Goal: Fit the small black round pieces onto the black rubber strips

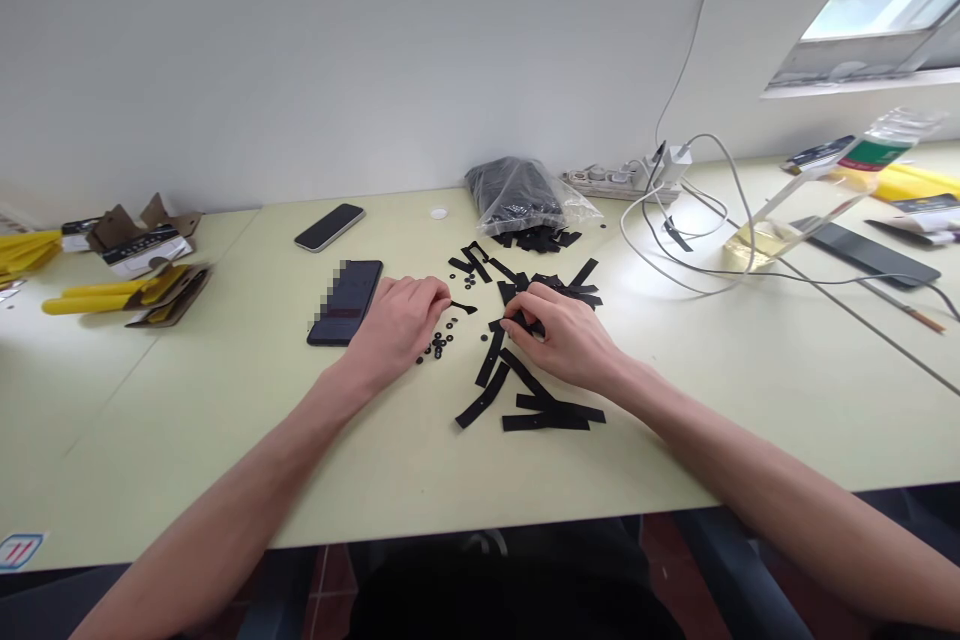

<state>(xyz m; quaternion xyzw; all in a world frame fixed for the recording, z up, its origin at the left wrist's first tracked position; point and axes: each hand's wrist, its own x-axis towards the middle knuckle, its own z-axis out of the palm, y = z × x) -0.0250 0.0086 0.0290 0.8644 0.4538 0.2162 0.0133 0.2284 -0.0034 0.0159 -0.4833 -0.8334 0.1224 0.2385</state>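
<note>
My left hand (pixel 401 320) is closed in a pinch on a small black strip (pixel 464 307), whose rounded end sticks out to the right of the fingertips. Just below that hand lie several small black rings (pixel 438 342). My right hand (pixel 561 338) is curled over the pile of black strips (pixel 581 288), thumb and fingers drawn together. What those fingers hold, if anything, is hidden. In front of it, several flat black strips (pixel 551 417) lie loose on the table, some crossing each other.
A clear plastic bag (pixel 525 192) of black pieces sits against the wall. Two phones, one dark (pixel 352 303) and one silver-edged (pixel 330 227), lie left. A power strip (pixel 607 183), white cables and a tilted bottle (pixel 817 190) stand right. Yellow-handled tools (pixel 97 300) lie far left.
</note>
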